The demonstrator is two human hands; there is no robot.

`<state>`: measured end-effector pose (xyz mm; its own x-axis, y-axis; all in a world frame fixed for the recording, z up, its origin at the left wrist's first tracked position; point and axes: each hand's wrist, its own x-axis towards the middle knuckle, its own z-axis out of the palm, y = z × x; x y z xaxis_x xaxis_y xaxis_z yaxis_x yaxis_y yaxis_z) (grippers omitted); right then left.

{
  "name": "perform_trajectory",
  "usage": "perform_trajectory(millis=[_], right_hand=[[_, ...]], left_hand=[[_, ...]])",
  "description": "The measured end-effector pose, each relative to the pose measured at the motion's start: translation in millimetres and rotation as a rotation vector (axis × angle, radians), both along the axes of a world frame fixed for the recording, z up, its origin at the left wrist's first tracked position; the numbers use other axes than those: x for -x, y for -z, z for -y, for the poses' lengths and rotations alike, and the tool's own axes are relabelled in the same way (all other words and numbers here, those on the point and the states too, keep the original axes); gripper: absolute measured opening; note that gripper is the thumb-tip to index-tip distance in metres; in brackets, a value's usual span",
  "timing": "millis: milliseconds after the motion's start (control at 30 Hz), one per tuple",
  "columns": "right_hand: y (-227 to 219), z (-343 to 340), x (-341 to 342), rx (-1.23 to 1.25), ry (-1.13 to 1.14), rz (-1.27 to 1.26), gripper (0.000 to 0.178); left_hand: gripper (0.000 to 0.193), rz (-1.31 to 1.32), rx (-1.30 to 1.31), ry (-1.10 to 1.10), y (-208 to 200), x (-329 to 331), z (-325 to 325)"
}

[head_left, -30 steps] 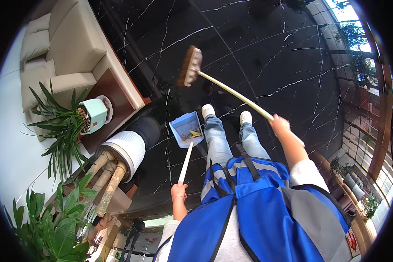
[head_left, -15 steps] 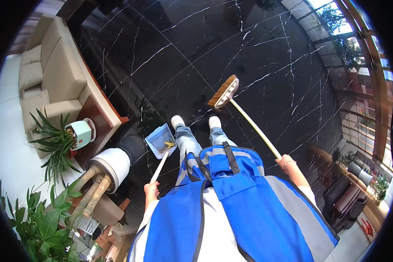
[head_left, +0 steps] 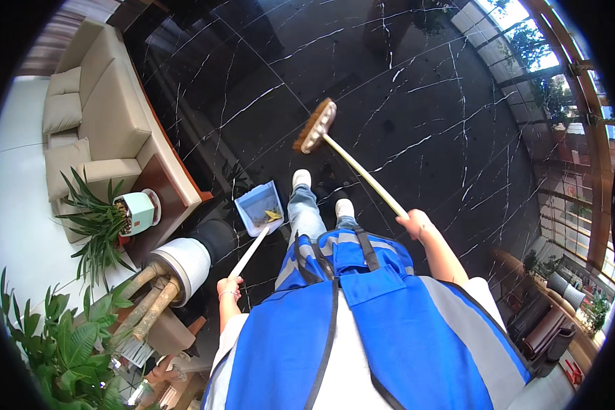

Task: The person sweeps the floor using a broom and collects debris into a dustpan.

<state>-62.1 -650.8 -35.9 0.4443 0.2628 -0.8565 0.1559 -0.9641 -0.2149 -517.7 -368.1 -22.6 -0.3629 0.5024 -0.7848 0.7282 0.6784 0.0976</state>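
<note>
My left hand is closed round the upper end of a white handle that runs down to a light-blue dustpan. Inside the pan lie a yellowish leaf and some small debris. The pan sits beside my left foot. With my right hand I grip the end of a long pale broom handle. The broom has brown bristles and a white head, slightly blurred, and is out over the dark floor ahead of my feet. Whether its bristles touch the floor I cannot tell.
Black marble floor with white veins spreads ahead. On the left stand a beige sofa, a spiky plant in a pale green pot, and a white planter with thick trunks. Tall windows line the right, above a wooden bench-like ledge.
The broom has swung left and farther forward, and my right hand has moved left and up with it. The dustpan has shifted slightly right in view. My left foot has stepped ahead of the right.
</note>
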Motion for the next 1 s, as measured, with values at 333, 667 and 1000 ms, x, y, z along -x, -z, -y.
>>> perform_trajectory(millis=[333,667,1000], right_hand=[[81.8,-300.3,-10.3,-0.074,-0.075,0.044,0.039],[52.7,-173.6,19.4,0.268,-0.244,0.094,0.048],[-19.7,-30.2,101.6,0.504,0.231,-0.056,0.051]], left_hand=[[0.015,0.025,0.062,0.167,7.6,-34.4,-103.5],[0.019,-0.018,0.108,0.386,20.4,-52.7,-151.8],[0.020,-0.055,0.171,0.477,32.6,-69.0,-151.7]])
